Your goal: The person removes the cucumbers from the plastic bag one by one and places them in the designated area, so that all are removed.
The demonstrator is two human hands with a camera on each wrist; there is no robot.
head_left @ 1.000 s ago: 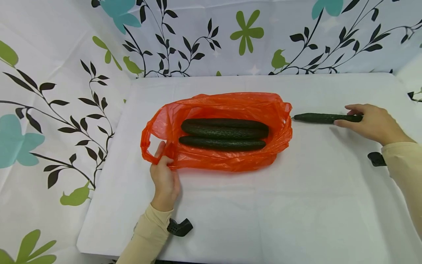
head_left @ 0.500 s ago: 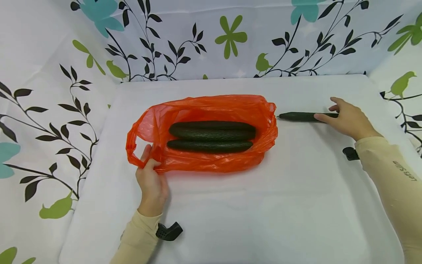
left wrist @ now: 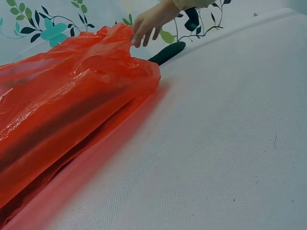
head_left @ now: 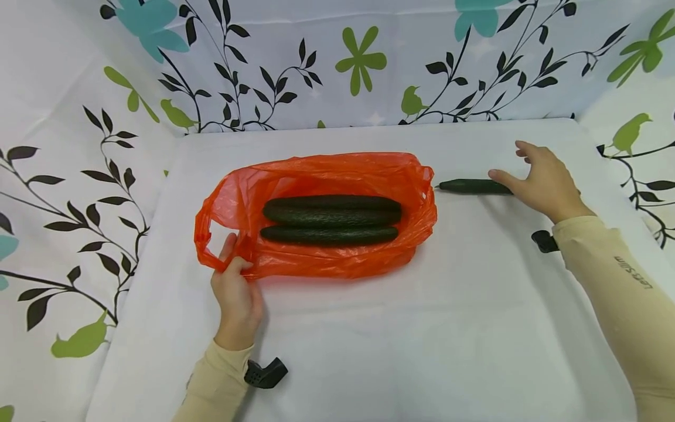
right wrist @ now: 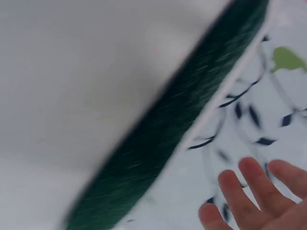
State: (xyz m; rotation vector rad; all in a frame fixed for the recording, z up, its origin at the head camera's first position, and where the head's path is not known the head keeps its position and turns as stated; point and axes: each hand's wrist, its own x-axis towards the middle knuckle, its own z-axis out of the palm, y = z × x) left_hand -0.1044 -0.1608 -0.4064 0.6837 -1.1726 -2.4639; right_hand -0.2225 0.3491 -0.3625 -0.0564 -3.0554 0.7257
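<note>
An orange-red plastic bag (head_left: 337,266) lies on the table with its mouth open, showing dark green cucumbers (head_left: 332,218) side by side inside. My left hand (head_left: 237,305) grips the bag's edge by the handle loop at its left end, thumb on top. To the right of the bag, a single cucumber (head_left: 469,186) lies on the tabletop, its thin tip close to the bag. Above its right end is my right hand (head_left: 548,184), fingers spread and holding nothing. In the right wrist view, those fingers (right wrist: 249,184) are apart from the blurred cucumber (right wrist: 163,127).
A white cloth covers the table (head_left: 422,346). Behind and to the left hangs a white curtain (head_left: 295,35) printed with leaves, birds and flowers. Black devices sit on both wrists, one at the left wrist (head_left: 265,373).
My right hand has loosened its fingers from the single cucumber and lifted off it. The head view has shifted, moving the whole scene leftward. My left hand keeps its grip on the bag.
</note>
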